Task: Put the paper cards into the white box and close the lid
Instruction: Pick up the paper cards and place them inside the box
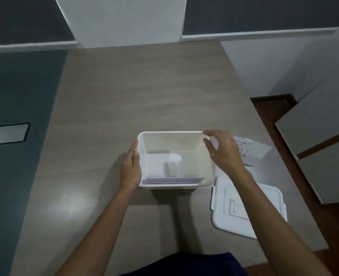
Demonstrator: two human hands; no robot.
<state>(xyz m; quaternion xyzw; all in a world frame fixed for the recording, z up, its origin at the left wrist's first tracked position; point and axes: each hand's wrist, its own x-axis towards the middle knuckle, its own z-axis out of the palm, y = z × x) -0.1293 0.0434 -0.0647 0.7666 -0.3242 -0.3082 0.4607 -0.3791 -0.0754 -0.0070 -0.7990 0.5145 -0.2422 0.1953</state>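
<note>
Currently left hand point(130, 168) lies flat against left wall of open white plastic box point(208, 168) on wooden worktop point(125, 96), steadying it. Right hand point(224, 152), fingers loosely spread, empty, hovers at far-right rim. Lilac-edged paper cards point(171, 180) lie inside, near wall. White lid point(264, 204) waits right, for closing.

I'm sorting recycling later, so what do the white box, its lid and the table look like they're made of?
White box: probably plastic, smooth and slightly glossy, with rounded moulded corners and thin walls. Lid: likely the same white plastic, with raised moulded ridges and darker side clips. Table: looks like wood-grain laminate or veneer, pale with faint streaks and a soft light reflection; which one I cannot tell.
</note>
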